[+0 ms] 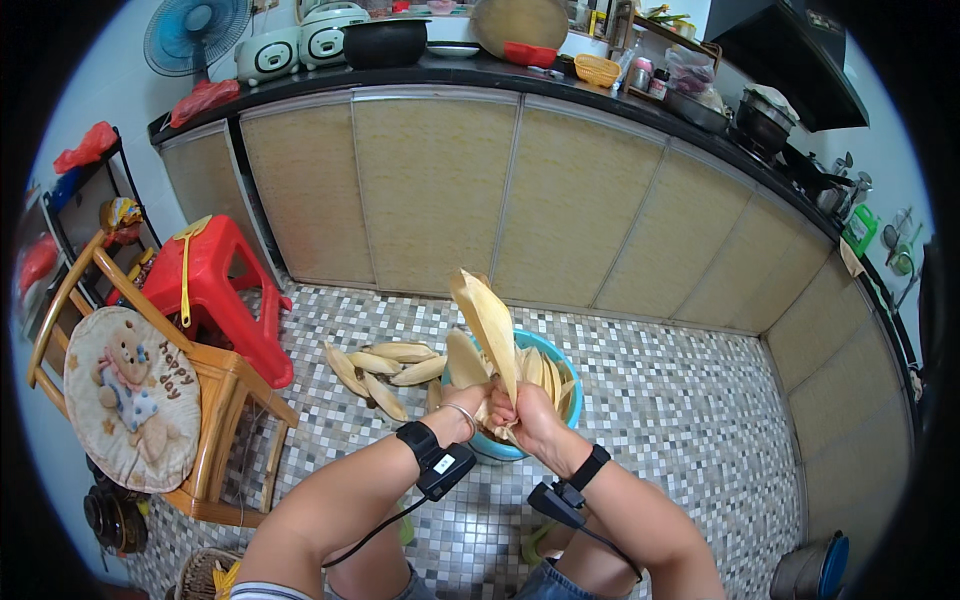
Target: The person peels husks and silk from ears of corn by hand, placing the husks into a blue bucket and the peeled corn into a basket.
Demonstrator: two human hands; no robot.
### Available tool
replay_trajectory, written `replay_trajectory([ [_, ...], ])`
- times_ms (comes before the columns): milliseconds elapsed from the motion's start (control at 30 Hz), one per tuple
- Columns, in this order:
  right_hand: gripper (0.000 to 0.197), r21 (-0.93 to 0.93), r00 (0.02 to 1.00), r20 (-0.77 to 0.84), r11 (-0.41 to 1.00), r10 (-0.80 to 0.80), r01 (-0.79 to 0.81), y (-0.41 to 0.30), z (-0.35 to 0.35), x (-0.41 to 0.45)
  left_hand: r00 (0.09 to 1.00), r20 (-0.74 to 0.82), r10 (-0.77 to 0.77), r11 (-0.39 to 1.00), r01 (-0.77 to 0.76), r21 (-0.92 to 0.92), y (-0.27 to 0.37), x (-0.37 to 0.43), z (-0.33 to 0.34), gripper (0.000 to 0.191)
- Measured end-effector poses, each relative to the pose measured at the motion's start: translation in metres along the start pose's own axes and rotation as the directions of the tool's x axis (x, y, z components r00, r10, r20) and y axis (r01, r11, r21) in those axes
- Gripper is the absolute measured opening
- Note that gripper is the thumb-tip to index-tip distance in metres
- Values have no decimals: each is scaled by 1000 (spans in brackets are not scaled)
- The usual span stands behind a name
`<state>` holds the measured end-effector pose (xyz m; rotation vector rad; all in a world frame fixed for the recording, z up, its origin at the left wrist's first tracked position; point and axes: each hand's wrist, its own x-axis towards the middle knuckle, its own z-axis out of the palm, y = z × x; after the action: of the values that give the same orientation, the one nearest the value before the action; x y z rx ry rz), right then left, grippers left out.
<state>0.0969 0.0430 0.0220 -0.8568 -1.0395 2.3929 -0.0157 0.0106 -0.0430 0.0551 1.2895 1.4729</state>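
Note:
Both hands are close together over a blue plastic basin (573,365) on the floor. My right hand (538,420) grips the base of a long pale dry corn husk (489,321), which points up and away from me. My left hand (466,407) is closed against it around the same bunched husk; any ear inside is hidden by my fingers. Loose husk leaves (540,369) fill the basin behind my hands. Left of the basin, several corn ears in their husks (420,370) lie on the tiled floor.
To the left stand a wooden chair (217,375) with a printed cushion and a red plastic stool (202,270) bearing a yellow fly swatter (187,262). A wicker basket (199,574) sits at lower left. Cabinets (435,187) under a black counter (450,71) line the far side.

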Motion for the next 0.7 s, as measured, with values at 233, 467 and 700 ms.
replay_trajectory([
  [233,19,31,999,-51,1000,-3,4,-6,24,-25,876,-327,355,903,-232,362,8,7,24,45],
  [467,21,-157,939,-266,970,-220,183,-42,-5,-45,986,-158,53,907,-113,-405,68,59,-89,34],
  [700,38,-803,887,-293,595,-358,-25,-2,-155,63,999,39,6,891,12,-455,70,7,-53,30],
])
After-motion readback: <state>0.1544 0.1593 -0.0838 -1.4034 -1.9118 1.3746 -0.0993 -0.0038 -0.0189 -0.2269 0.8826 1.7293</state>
